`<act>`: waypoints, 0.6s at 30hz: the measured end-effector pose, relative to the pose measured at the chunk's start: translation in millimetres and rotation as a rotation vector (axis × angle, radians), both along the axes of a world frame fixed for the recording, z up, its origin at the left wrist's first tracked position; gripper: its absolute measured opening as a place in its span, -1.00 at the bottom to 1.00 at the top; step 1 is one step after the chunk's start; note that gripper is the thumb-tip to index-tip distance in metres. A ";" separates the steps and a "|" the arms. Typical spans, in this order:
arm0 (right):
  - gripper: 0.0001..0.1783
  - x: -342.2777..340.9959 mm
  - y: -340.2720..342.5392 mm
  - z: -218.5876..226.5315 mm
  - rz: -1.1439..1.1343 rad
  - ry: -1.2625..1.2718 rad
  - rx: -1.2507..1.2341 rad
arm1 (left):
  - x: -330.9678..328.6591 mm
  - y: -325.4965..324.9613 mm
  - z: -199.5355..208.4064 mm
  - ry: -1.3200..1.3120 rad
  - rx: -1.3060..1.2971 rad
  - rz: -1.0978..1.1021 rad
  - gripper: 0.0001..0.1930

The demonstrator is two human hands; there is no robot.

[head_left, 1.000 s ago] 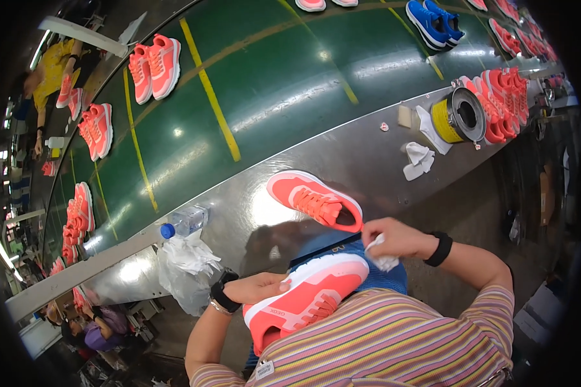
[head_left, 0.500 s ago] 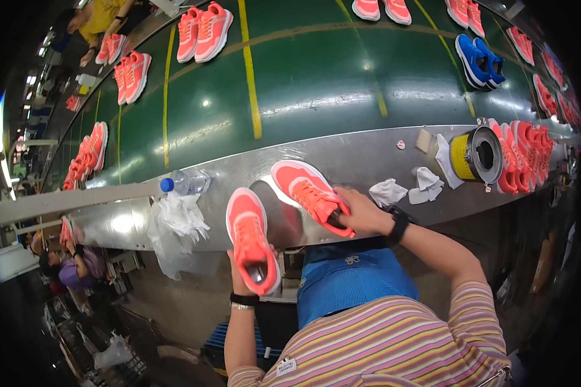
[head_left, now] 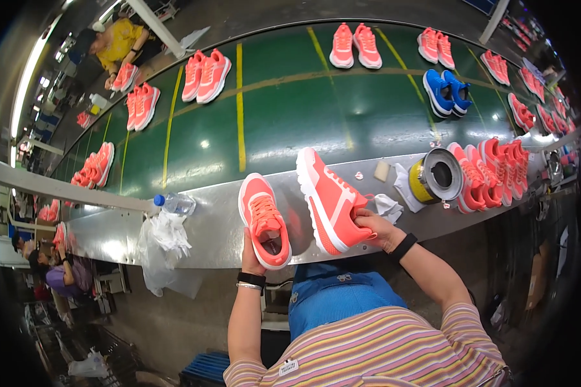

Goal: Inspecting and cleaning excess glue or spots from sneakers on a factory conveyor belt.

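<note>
My left hand [head_left: 250, 255] is closed round the heel side of a coral sneaker [head_left: 263, 216], its toe pointing away and its opening facing up. In my right hand [head_left: 379, 231] a second coral sneaker [head_left: 332, 209] is gripped at the heel collar. That one is tilted so its outer side and the edge of its white sole show. Both sneakers are held above the metal ledge, side by side and slightly apart. Parts of the fingers on each hand are hidden by the shoes.
A green conveyor belt [head_left: 277, 122] carries coral pairs and one blue pair [head_left: 447, 93]. On the ledge stand a yellow-labelled can [head_left: 436, 177], several coral sneakers [head_left: 490, 177], white cloths [head_left: 388, 208], and a bottle [head_left: 176, 204] beside crumpled white material [head_left: 164, 235]. Co-workers are at the left.
The right sneaker has turned from showing its laces to showing its side and sole edge. The left sneaker has shifted slightly right and away from me. The head view has tilted up.
</note>
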State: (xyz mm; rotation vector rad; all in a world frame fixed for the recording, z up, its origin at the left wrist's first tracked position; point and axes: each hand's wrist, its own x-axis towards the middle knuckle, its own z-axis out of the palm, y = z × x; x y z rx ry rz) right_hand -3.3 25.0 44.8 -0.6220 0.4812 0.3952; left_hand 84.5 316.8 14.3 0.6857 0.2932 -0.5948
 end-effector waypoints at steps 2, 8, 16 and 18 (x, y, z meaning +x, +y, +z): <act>-0.60 -6.8 -2.7 9.5 -0.041 0.009 0.004 | 10.2 0.1 -15.0 -0.006 0.053 -0.057 -0.43; -0.61 -18.5 -11.7 0.2 -0.115 -0.022 0.021 | 45.2 38.5 -69.1 -0.004 0.333 -0.093 -0.62; -0.60 -3.1 -2.2 16.0 -0.120 -0.102 -0.244 | 14.5 -31.7 81.9 -0.650 0.786 -0.047 -0.45; -0.50 7.0 25.5 23.7 -0.119 -0.208 -0.698 | 3.3 -58.0 79.2 -0.737 0.820 -0.496 -0.13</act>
